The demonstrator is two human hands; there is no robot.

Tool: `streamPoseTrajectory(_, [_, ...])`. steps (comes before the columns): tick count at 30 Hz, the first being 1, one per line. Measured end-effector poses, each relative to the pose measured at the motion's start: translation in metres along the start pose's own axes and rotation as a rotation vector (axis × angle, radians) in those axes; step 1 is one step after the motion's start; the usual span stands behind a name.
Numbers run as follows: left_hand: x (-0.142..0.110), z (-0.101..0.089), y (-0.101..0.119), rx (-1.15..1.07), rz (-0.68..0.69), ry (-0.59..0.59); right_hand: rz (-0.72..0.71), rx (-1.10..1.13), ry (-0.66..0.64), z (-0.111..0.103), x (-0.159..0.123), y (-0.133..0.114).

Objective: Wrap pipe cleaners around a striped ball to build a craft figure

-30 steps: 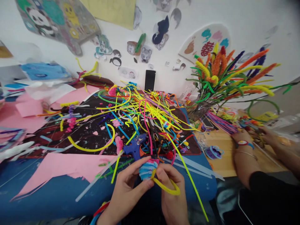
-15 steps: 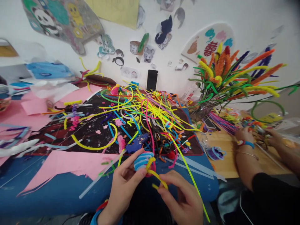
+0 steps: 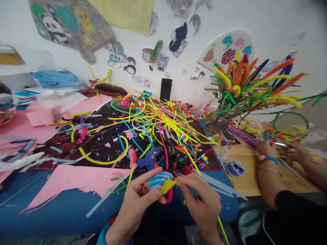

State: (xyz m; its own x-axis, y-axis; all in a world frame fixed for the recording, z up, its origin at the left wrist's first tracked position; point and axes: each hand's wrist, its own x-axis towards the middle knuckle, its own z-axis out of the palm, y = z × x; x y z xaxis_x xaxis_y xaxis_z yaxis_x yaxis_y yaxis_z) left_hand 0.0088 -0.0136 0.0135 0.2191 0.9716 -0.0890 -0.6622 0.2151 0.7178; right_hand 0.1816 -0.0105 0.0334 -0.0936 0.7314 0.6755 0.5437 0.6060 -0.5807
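Observation:
Between thumb and fingers, my left hand (image 3: 139, 199) pinches a rounded blue-and-white pipe-cleaner piece (image 3: 158, 179) with a pink part (image 3: 169, 196) beneath it. A yellow pipe cleaner (image 3: 167, 186) lies bent across its front. My right hand (image 3: 201, 200) is closed in a pinch at the right end of that yellow strand, close beside the coiled piece. Just beyond my left fingers lies a blue glue gun (image 3: 150, 159) with a clear glue stick at its back. Black-handled scissors (image 3: 176, 154) rest behind my hands among loose pipe cleaners.
A heap of yellow pipe cleaners (image 3: 168, 119) covers the mat's middle. Pink felt (image 3: 68, 185) lies at the left front. A phone (image 3: 166, 89) leans on the wall. At right stand pipe-cleaner flowers (image 3: 245, 78), and another person's hands (image 3: 267, 151) work at a wooden table (image 3: 247, 183).
My right hand has moved up towards the coiled piece, drawing the yellow pipe cleaner across its front. The coiled piece has turned and shifted slightly right and down.

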Motion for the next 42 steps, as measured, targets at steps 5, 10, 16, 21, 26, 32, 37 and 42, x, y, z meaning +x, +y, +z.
streamPoseTrajectory(5, [0.002, 0.000, -0.001, -0.031, -0.055, 0.011, -0.087, -0.037, -0.014, 0.004, 0.000, 0.003])
streamPoseTrajectory(10, [0.004, 0.000, 0.000, -0.091, -0.075, 0.054, -0.098, -0.186, 0.031, 0.007, 0.002, 0.009])
streamPoseTrajectory(16, [0.004, 0.001, 0.002, -0.090, -0.089, 0.130, -0.011, -0.229, -0.124, -0.001, 0.002, 0.019])
streamPoseTrajectory(21, [0.000, 0.011, 0.002, -0.074, -0.104, 0.214, 0.323, 0.104, -0.048, -0.006, 0.002, 0.011])
streamPoseTrajectory(26, [0.000, 0.012, -0.002, -0.061, -0.099, 0.196, 0.658, 0.668, -0.027, 0.010, 0.001, 0.008])
streamPoseTrajectory(32, [0.004, 0.001, -0.009, -0.042, -0.067, 0.126, 0.878, 1.050, -0.098, 0.023, 0.005, 0.005])
streamPoseTrajectory(37, [0.005, 0.001, -0.010, -0.020, -0.019, 0.138, 0.968, 1.043, -0.068, 0.031, 0.002, 0.002])
streamPoseTrajectory(42, [0.007, 0.001, -0.014, 0.007, 0.034, 0.183, 0.795, 0.819, 0.199, 0.039, -0.008, -0.005])
